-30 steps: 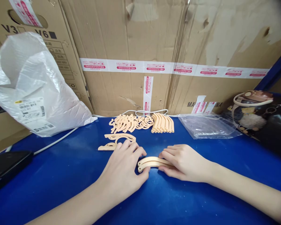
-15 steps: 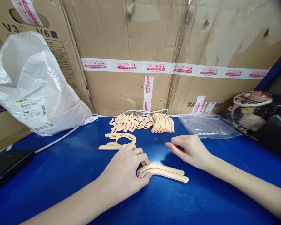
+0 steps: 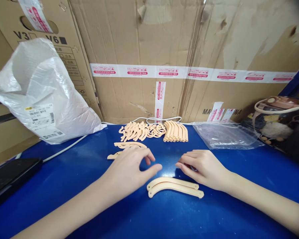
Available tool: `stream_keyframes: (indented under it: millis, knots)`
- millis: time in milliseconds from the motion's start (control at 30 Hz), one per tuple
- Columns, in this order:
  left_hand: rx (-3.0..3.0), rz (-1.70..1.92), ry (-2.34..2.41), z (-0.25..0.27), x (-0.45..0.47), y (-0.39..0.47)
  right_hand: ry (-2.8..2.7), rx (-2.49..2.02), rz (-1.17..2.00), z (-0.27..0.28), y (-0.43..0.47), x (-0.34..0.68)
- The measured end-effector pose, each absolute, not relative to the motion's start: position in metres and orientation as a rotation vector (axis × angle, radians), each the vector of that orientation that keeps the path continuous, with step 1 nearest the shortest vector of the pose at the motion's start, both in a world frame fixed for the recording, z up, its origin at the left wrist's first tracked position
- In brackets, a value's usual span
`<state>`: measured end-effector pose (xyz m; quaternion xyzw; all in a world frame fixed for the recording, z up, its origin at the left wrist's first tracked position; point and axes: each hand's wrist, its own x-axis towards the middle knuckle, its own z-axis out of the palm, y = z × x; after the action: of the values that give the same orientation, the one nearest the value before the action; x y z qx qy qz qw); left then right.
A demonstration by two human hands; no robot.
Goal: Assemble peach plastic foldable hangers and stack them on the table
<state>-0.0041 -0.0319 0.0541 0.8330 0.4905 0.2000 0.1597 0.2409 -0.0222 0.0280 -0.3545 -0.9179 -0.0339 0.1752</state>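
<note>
Two slim, curved beige strips (image 3: pixel 175 186) with holes at their ends lie side by side on the blue table (image 3: pixel 102 205). My left hand (image 3: pixel 136 164) hovers up and left of them, thumb and fingers apart, nothing between them. It partly covers a flat group of beige curved pieces (image 3: pixel 129 144) lying behind it. To the right, my right hand (image 3: pixel 204 167) rests beyond the strips' right ends, its fingers curled and thumb drawn to the index finger. A small shiny spot shows between those fingers, too little to name.
At the back lie a pile of beige hook-like pieces (image 3: pixel 133 131), several rings (image 3: pixel 156 130) and a row of curved strips (image 3: pixel 175 131). A clear plastic bag (image 3: pixel 224 136), a white bag (image 3: pixel 49 96), a black device (image 3: pixel 15 177) and cardboard (image 3: pixel 129 96) surround them.
My left hand has let go of the two curved strips and lifted up and left, opening its fingers. The strips stay on the table. My right hand has barely moved.
</note>
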Motion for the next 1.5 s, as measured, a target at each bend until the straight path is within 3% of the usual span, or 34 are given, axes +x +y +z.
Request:
stream_keyframes:
  millis: [167, 500, 900, 1167, 1500]
  knots:
    - [2.397, 0.607, 1.387, 0.054, -0.008, -0.023, -2.582, -1.08, -0.126, 0.03, -0.02, 0.243]
    - [2.481, 0.258, 1.088, 0.053, 0.001, -0.043, -2.609, -1.231, -0.382, 0.068, 0.053, 0.221]
    - [2.506, 0.249, 1.07, 0.046, 0.002, -0.045, -2.808, -1.06, -0.302, 0.072, 0.102, 0.174]
    - [2.518, 0.254, 1.064, 0.044, 0.0, -0.045, -2.777, -1.18, -0.072, 0.062, 0.105, 0.156]
    - [2.527, 0.257, 1.062, 0.043, 0.0, -0.047, -2.476, -1.244, 0.48, 0.054, 0.125, 0.168]
